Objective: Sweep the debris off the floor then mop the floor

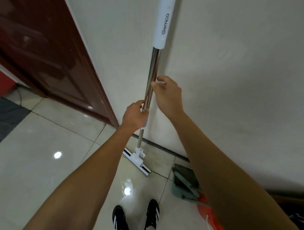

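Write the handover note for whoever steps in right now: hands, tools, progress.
Left hand: closed around the steel-handled white flat mop, low on the shaft.
Right hand: open, fingertips at the shaft higher up, not gripping yet.
Mop stands near the wall corner, its head on the glossy cream tile floor.
Grey-green dustpan and brush lie by the wall, right of the mop.
No debris visible, so sweeping looks done. Mopping not yet begun.

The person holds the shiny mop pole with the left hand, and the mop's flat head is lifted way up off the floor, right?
Not quite. The left hand does hold the mop pole, but the mop head is not lifted: the head view shows it resting on the tiled floor by the wall. The right hand is open beside the pole.
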The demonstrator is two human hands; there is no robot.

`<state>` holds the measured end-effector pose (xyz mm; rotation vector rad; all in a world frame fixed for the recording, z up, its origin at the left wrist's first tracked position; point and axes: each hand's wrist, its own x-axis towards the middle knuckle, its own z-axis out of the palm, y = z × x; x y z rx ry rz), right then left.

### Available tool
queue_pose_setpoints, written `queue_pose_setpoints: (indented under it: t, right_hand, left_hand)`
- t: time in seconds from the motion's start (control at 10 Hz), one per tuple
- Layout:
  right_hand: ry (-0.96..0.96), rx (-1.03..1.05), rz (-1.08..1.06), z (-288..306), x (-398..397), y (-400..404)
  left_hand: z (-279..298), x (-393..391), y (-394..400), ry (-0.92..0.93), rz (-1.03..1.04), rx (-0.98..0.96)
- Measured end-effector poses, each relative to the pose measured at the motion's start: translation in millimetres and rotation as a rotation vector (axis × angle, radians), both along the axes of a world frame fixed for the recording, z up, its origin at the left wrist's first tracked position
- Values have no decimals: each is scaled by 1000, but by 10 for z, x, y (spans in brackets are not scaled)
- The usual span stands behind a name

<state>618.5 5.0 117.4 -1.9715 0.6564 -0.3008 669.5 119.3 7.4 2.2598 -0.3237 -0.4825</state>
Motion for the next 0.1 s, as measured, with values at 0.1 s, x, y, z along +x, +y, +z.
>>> queue_pose_setpoints:
  t: [0.1]
  right_hand:
    - [89,-7,34,-32,-76,-92]
  left_hand:
    - [162,53,51,-9,-7,45]
